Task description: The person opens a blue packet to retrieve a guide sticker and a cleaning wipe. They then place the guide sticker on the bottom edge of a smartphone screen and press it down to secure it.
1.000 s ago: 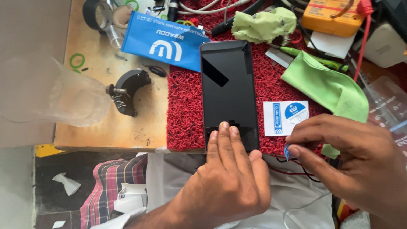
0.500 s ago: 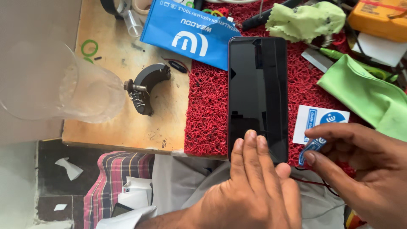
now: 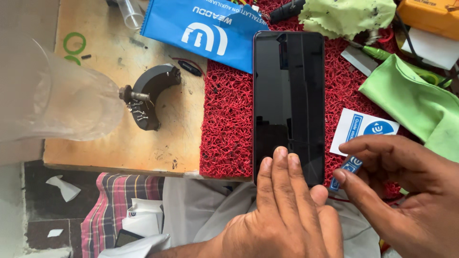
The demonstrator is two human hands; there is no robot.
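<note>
A black phone [image 3: 289,95] with a dark glossy screen lies lengthwise on a red bristly mat [image 3: 229,124]. My left hand [image 3: 287,215] rests flat on the phone's near end, fingers straight and together, pressing on the glass. My right hand [image 3: 406,191] is just right of the phone's near corner. Its thumb and forefinger pinch a small blue pull tab [image 3: 353,165]. A white sticker card with a blue round mark [image 3: 363,129] lies on the mat just beyond that hand.
A blue packet [image 3: 201,28] lies above the mat's left side. Green cloths sit at the right [image 3: 411,100] and top [image 3: 344,16]. On the wooden board [image 3: 105,143] are a black curved part [image 3: 150,93] and a clear plastic cup [image 3: 52,95]. A yellow meter [image 3: 430,16] is top right.
The view has drawn closer and shifted left. My left hand stays on the phone's near end. My right hand keeps its pinch on the blue tab beside the phone's corner.
</note>
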